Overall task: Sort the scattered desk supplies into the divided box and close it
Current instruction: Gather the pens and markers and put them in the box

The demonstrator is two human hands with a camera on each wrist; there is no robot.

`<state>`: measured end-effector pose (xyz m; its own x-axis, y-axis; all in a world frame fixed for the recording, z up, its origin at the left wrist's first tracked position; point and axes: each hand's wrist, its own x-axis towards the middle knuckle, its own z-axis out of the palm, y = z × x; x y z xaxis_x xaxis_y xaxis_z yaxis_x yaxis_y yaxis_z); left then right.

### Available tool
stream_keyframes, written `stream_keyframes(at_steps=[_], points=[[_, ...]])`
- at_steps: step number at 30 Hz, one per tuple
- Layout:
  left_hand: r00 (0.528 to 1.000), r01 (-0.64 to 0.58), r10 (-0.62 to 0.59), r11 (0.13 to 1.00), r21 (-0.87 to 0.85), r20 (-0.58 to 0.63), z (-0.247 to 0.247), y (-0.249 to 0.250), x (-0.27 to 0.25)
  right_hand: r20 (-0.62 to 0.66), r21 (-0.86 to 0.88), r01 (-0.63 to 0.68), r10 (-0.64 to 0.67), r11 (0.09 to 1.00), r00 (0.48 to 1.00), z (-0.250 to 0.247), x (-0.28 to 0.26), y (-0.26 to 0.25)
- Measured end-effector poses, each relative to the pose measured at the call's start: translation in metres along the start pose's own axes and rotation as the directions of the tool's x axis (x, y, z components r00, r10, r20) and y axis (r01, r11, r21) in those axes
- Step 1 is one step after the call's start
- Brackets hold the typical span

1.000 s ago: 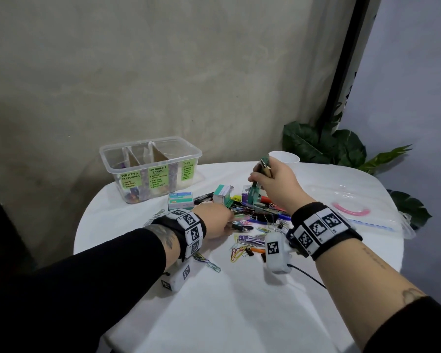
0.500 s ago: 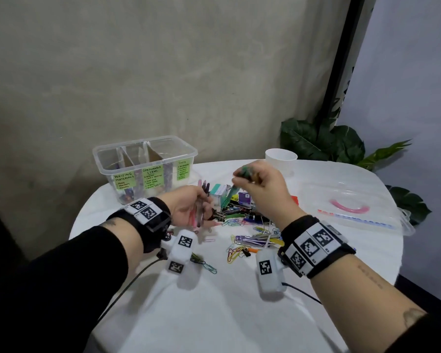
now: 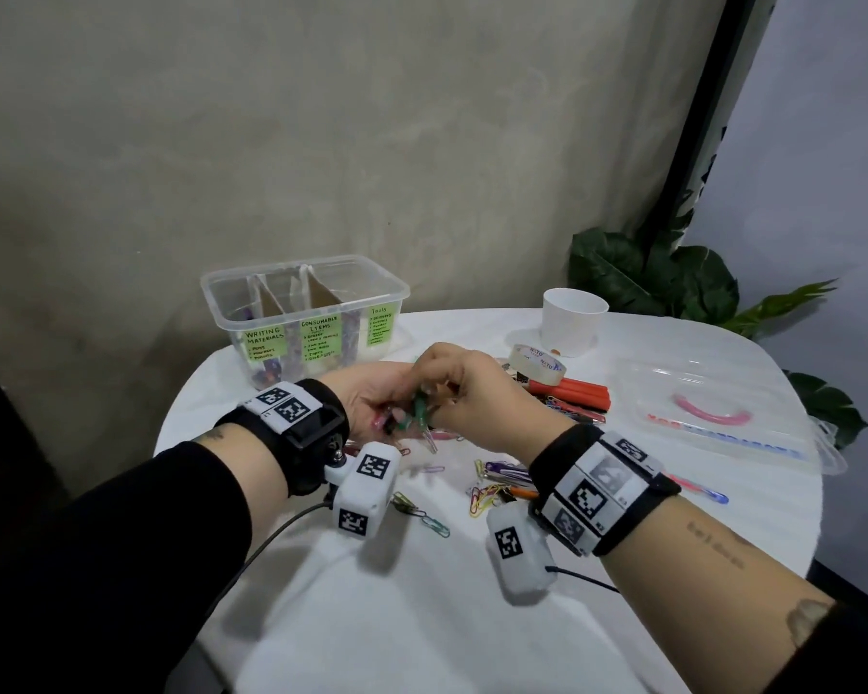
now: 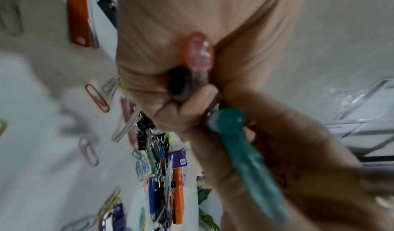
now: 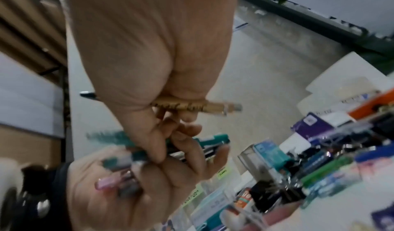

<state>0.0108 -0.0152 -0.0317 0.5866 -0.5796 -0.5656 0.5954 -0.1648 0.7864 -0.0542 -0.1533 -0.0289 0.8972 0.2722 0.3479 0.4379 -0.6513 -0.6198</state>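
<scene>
Both hands meet above the table's middle. My left hand (image 3: 389, 415) grips a bunch of pens, a pink pen (image 4: 199, 56) and a black pen (image 4: 178, 81) sticking out of the fist. My right hand (image 3: 434, 400) pinches a green pen (image 3: 418, 410) against that bunch and also holds a wooden pencil (image 5: 192, 107) under its thumb. The clear divided box (image 3: 301, 313) stands open at the back left with green labels on its front. Its clear lid (image 3: 712, 418) lies on the right of the table.
Paper clips (image 3: 492, 488), binder clips and small boxes lie scattered under and in front of my hands. An orange cutter (image 3: 572, 393), a tape roll (image 3: 534, 360) and a white cup (image 3: 572, 318) sit behind them. A leafy plant (image 3: 672, 283) stands beyond the table's far edge.
My left hand lifted off the pile with pens in its grip. My right hand carried the green pen leftward to meet it.
</scene>
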Motion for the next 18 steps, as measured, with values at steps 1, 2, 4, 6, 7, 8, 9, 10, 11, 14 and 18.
stream_keyframes(at_steps=[1,2,4,6,7,8,9,10,11,14,18], points=[[0.998,-0.056,0.055,0.998,-0.025,-0.036,-0.001,0.0,0.001,-0.043,0.167,-0.081,0.089,0.983,0.995,0.002,0.004,-0.003],[0.992,-0.107,0.101,0.992,-0.072,-0.078,-0.004,0.001,0.003,-0.08,0.395,-0.166,0.214,0.903,0.974,0.003,0.009,-0.004],[0.981,-0.161,0.139,0.973,-0.168,-0.133,-0.012,0.002,0.007,-0.011,0.786,-0.293,0.485,0.544,0.874,0.003,0.022,-0.006],[0.978,-0.183,0.152,0.951,-0.249,-0.14,-0.019,0.001,0.009,0.069,0.88,-0.346,0.633,0.326,0.771,0.003,0.033,-0.004],[0.98,-0.186,0.156,0.942,-0.278,-0.124,-0.022,-0.001,0.01,0.074,0.874,-0.37,0.666,0.316,0.742,0.005,0.038,-0.003],[0.981,-0.188,0.166,0.935,-0.3,-0.098,-0.023,-0.001,0.009,0.058,0.853,-0.388,0.675,0.35,0.735,0.007,0.041,-0.003],[0.98,-0.198,0.18,0.93,-0.309,-0.087,-0.025,-0.002,0.009,0.037,0.83,-0.398,0.672,0.392,0.739,0.011,0.044,-0.004],[0.974,-0.223,0.203,0.93,-0.292,-0.097,-0.026,-0.002,0.008,0.017,0.805,-0.406,0.666,0.433,0.745,0.015,0.047,-0.005],[0.969,-0.244,0.226,0.934,-0.26,-0.101,-0.026,-0.002,0.006,0.01,0.781,-0.416,0.656,0.466,0.754,0.018,0.051,-0.006],[0.959,-0.282,0.267,0.933,-0.224,-0.096,-0.031,0.002,-0.002,0.038,0.773,-0.408,0.605,0.486,0.795,0.025,0.068,-0.013],[0.955,-0.282,0.264,0.95,-0.134,-0.135,-0.059,0.023,-0.019,0.111,0.782,-0.377,0.484,0.496,0.868,0.034,0.098,-0.021]])
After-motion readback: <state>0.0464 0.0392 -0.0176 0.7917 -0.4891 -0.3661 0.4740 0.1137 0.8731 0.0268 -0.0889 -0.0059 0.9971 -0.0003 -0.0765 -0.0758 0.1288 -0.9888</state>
